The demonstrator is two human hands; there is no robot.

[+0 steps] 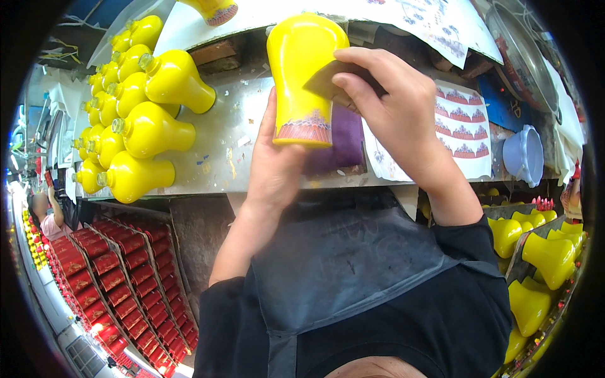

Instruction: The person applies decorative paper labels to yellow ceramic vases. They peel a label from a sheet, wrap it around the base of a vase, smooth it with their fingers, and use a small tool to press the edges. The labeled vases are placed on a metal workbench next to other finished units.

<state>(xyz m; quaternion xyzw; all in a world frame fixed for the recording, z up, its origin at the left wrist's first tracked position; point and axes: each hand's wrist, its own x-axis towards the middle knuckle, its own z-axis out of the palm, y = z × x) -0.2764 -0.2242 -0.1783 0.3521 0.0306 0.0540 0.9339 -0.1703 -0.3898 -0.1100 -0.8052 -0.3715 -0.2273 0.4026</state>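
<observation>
My left hand point(277, 164) is closed round the lower end of a yellow bottle point(305, 57), its fingers partly hidden behind it. A patterned decal band point(302, 129) in red and purple runs round that end of the bottle. Pinched between thumb and fingers of my right hand point(391, 94) is a thin grey-brown flat scraper point(328, 80). Its edge lies against the bottle's side, above the band. Below and behind the bottle, a folded purple cloth point(345, 142) rests on the metal table point(220, 151).
Many yellow bottles point(154, 129) lie stacked at the left. Printed decal sheets point(463, 129), a pale blue tub point(524, 154) and a large metal pan point(520, 60) are at the right. Red boxes point(107, 271) fill racks lower left; more yellow bottles point(548, 258) stand lower right. Another person point(53, 220) is far left.
</observation>
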